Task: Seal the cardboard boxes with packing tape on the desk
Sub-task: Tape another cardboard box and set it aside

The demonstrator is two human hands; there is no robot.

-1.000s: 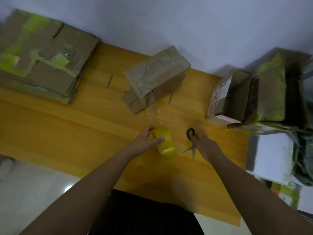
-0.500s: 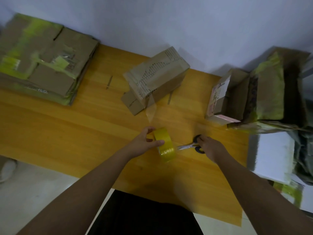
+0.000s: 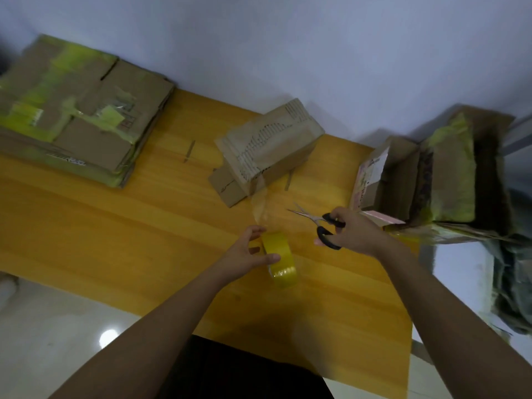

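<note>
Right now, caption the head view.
Left hand holds tape roll; right hand aims open scissors at the strip.

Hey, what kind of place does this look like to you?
Probably a small home or office packing station: a wooden desk against a plain wall, a stack of flattened cardboard boxes, and hands working a roll of packing tape and scissors.

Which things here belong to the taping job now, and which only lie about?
In use: tape roll in left hand; scissors in right hand; box.
Lying about: flat cardboard stack; boxes at right.
</note>
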